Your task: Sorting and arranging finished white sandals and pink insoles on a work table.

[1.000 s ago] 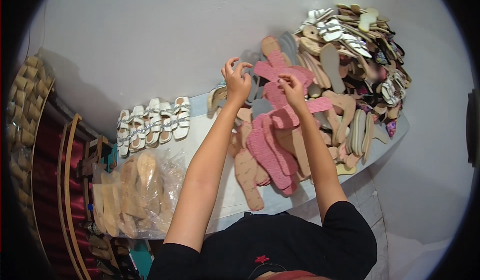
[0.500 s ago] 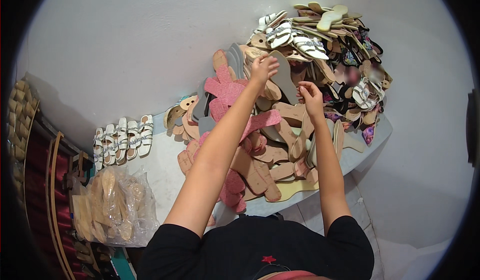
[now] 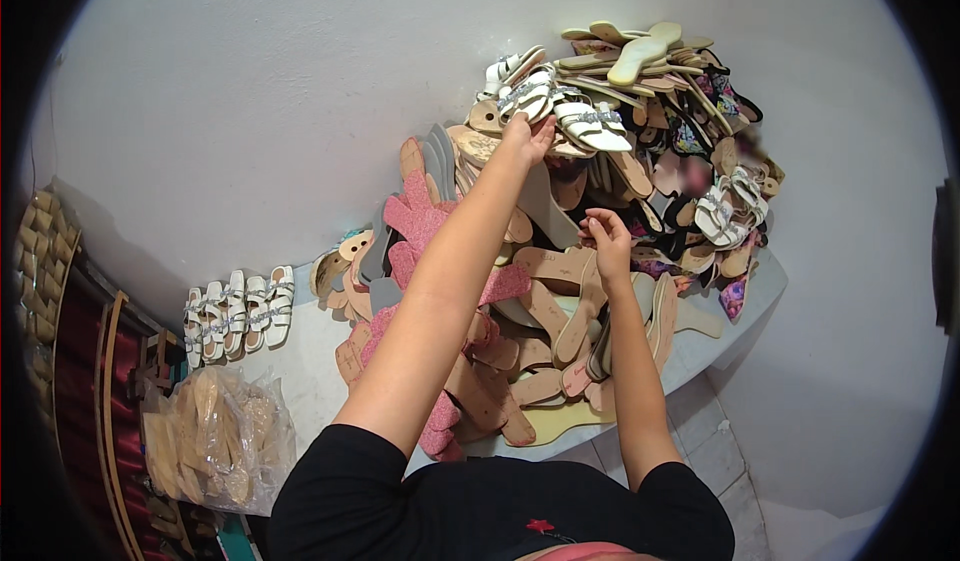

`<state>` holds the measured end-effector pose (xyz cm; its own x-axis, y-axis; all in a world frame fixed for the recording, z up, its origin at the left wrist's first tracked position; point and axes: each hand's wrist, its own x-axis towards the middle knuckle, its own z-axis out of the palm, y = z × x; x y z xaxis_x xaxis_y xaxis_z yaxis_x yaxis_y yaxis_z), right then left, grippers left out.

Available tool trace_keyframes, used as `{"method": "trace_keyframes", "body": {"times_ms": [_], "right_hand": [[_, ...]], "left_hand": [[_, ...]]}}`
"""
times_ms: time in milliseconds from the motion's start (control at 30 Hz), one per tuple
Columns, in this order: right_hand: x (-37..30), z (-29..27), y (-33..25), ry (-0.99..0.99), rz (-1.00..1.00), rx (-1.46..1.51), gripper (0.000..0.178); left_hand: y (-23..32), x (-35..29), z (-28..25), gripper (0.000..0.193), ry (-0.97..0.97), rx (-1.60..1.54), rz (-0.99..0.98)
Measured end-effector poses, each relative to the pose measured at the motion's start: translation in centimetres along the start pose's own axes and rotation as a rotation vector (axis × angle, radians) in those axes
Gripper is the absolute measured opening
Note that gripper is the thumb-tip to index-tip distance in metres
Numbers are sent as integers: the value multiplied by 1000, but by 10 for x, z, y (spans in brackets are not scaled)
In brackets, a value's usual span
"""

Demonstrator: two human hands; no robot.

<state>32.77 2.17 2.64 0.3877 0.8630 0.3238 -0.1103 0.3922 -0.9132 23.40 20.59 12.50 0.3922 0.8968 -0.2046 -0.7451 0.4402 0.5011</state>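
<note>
My left hand [image 3: 530, 141] reaches to the back of the pile, its thumb and fingers apart at the near end of a white strappy sandal [image 3: 528, 96], and seems to touch it. A second white sandal [image 3: 592, 126] lies just right of it. Above the middle of the heap, my right hand [image 3: 608, 244] has loosely bent fingers with nothing visible in them. Nearest to it is a long grey sole [image 3: 545, 206], partly hidden behind my left hand. Pink glittery straps [image 3: 425, 216] and tan insoles [image 3: 545, 316] lie around and under my forearms.
Several white sandals [image 3: 240, 311] stand in a row on the white table [image 3: 315, 366] at left. In front of them is a clear plastic bag [image 3: 220, 436] of tan soles. Patterned sandals and a pale yellow sole [image 3: 640, 56] top the heap at back right, near the walls.
My left hand has moved from above the grey sole to the white sandal behind it. My right hand has drawn slightly away from the grey sole. The view has shifted a little.
</note>
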Motion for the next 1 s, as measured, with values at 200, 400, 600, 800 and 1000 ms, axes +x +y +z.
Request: {"method": "trace_keyframes", "body": {"times_ms": [200,400,600,800,1000], "right_hand": [[0,-1,9,-2,14,22,12],[-2,8,1,0,6,-12,13],[24,18,-17,207,-344,-373,23],[23,59,-49,26,-60,-195,43],[-24,122,-54,-26,-260,146,63]], "left_hand": [[11,-9,-4,24,-98,-158,21],[21,-54,-43,25,-253,-78,-3],[39,-108,-94,26,-286,99,20],[59,-183,-155,26,-536,400,121],[92,-253,-221,38,-466,695,112]]}}
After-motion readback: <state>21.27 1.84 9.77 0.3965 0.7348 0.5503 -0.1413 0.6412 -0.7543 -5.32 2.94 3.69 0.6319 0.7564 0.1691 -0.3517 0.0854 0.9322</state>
